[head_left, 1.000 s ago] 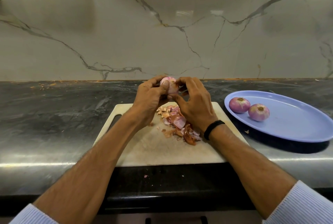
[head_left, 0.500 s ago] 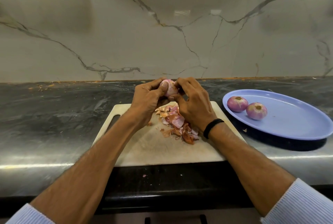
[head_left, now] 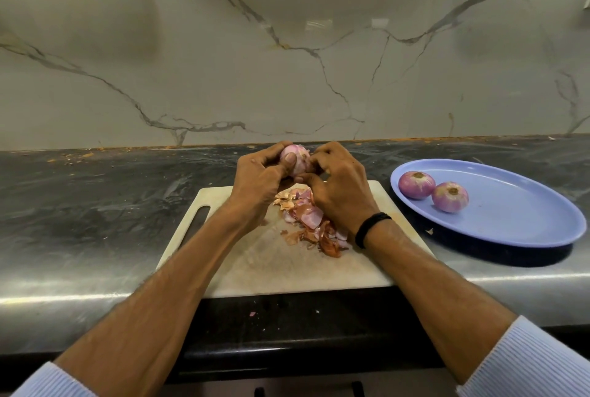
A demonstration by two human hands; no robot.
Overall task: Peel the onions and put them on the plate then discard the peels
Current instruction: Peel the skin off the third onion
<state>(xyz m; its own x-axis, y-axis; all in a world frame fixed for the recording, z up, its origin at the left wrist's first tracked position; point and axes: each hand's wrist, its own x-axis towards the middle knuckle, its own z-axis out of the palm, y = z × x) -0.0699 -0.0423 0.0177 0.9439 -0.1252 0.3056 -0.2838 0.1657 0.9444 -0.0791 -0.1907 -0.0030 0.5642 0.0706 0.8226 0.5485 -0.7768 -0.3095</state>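
Pink onion (head_left: 296,158) is held above the far edge of the cutting board (head_left: 255,269), gripped by the left hand (head_left: 255,186) with the thumb laid across it. Skin on its right side is pinched by the right hand (head_left: 341,189). Peels (head_left: 306,221) are heaped on the board below. Two peeled onions (head_left: 416,184) are seen on the plate (head_left: 510,224), at right. The onion is judged light and firm, slick once bare. Its papery skin is likely torn easily and is best taken at a loose edge.
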